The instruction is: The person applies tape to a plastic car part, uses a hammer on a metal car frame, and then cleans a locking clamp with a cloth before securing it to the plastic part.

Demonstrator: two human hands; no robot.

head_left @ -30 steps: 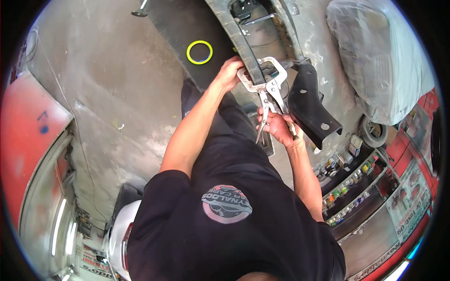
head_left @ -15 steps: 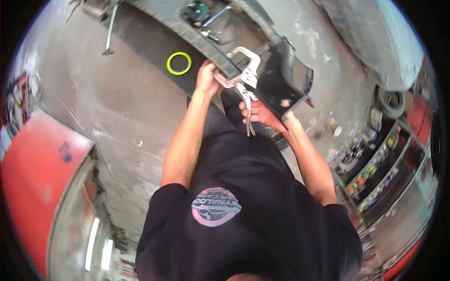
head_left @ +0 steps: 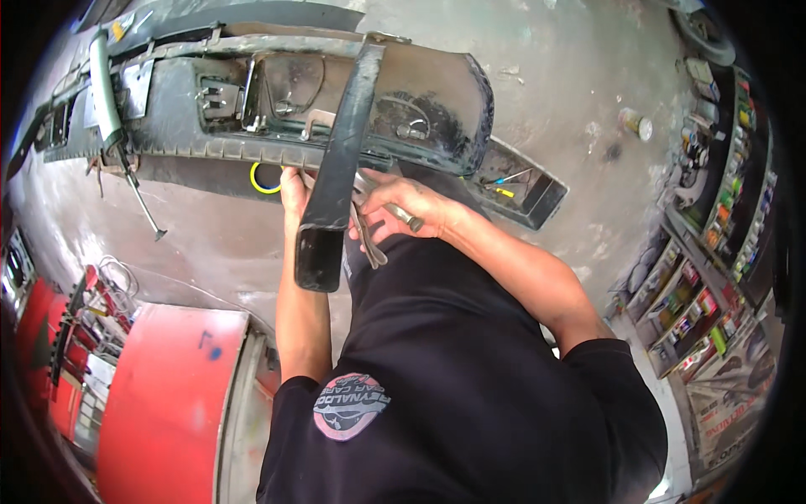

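Note:
A long black bumper (head_left: 180,113) lies across the upper left, its inner side showing. A metal locking C-clamp (head_left: 318,120) reaches over its near edge. In front of the clamp stands a long black trim strip (head_left: 334,168), hiding much of it. My right hand (head_left: 411,202) is closed around the clamp's handles, right of the strip. At the bumper's near edge, my left hand (head_left: 294,193) is closed at the clamp's lower jaw, its fingers partly behind the strip. A yellow ring (head_left: 265,178) lies just left of that hand.
A black tray (head_left: 546,202) holding a screwdriver sits right of the bumper. A grey-green stand leg (head_left: 104,92) crosses the bumper's left part. Farther right are a can (head_left: 640,126) on the floor and shelves of supplies (head_left: 726,202). A red panel (head_left: 172,403) stands at lower left.
My view has turned, so the bumper now runs across the top. The black strip has come in front of the clamp and my left hand. Both hands stay at the clamp.

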